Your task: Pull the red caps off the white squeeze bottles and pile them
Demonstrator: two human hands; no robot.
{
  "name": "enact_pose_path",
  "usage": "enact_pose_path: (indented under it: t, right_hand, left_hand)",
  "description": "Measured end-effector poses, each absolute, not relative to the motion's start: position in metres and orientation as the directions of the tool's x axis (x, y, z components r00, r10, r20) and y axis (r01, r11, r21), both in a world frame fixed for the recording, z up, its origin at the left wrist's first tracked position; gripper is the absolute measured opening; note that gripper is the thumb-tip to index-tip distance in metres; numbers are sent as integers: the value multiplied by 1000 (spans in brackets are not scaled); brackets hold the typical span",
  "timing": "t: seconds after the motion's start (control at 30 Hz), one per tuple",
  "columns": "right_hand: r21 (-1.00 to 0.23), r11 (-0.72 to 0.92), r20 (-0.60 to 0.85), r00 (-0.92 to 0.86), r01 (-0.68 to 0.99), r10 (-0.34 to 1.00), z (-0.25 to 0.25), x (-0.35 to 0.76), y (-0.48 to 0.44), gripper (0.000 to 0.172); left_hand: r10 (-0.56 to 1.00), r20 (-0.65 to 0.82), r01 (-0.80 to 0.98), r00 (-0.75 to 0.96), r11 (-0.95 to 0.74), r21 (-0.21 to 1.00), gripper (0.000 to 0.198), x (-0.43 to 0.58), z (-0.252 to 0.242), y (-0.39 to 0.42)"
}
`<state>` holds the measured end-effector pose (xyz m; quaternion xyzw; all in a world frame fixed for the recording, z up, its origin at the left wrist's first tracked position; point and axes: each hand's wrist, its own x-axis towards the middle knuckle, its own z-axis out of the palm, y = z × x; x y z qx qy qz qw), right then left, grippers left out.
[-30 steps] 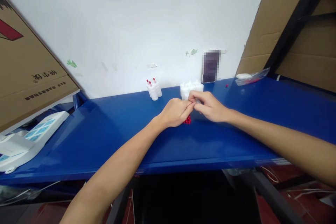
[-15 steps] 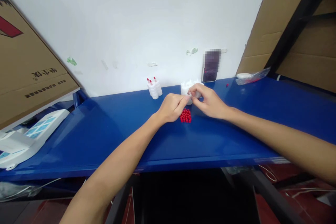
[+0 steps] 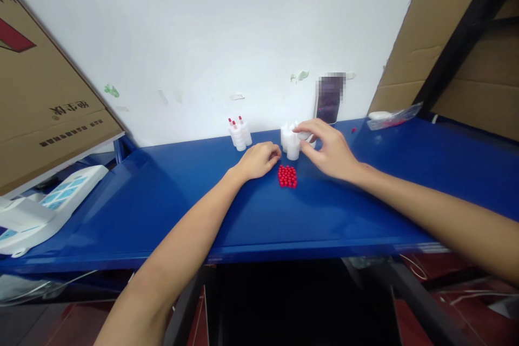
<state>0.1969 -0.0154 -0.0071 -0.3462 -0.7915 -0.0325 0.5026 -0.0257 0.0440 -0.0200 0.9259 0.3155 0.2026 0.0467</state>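
Observation:
My left hand (image 3: 260, 160) rests on the blue table with its fingers curled in. Anything it may hold is hidden. To its right stands a group of white bottles (image 3: 292, 146). My right hand (image 3: 330, 148) is at these bottles, its thumb and index finger apart and partly covering those at the back. I see nothing pinched between its fingertips. Close in front of the bottles, small red caps (image 3: 287, 177) stand in a tight block. Behind my left hand, near the wall, stand several white bottles with red-tipped nozzles (image 3: 240, 135).
A phone (image 3: 327, 100) leans against the wall. One loose red cap (image 3: 353, 130) and a clear plastic bag (image 3: 394, 118) lie at the right. A white-and-blue device (image 3: 60, 200) and a large cardboard box (image 3: 48, 97) are on the left. The table's front edge (image 3: 284, 251) runs nearest me.
My left hand has drawn back leftward from the white bottle where both hands met. My right hand's fingers have spread and moved slightly right. The view has shifted a little.

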Motion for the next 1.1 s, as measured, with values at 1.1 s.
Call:
enact_pose_path:
  t: [1.1]
  right_hand:
    - [-379,684,803,-146,623,578,-17,206,5,33]
  left_hand:
    - [716,346,467,606,-672,575,27,-18,-24,45]
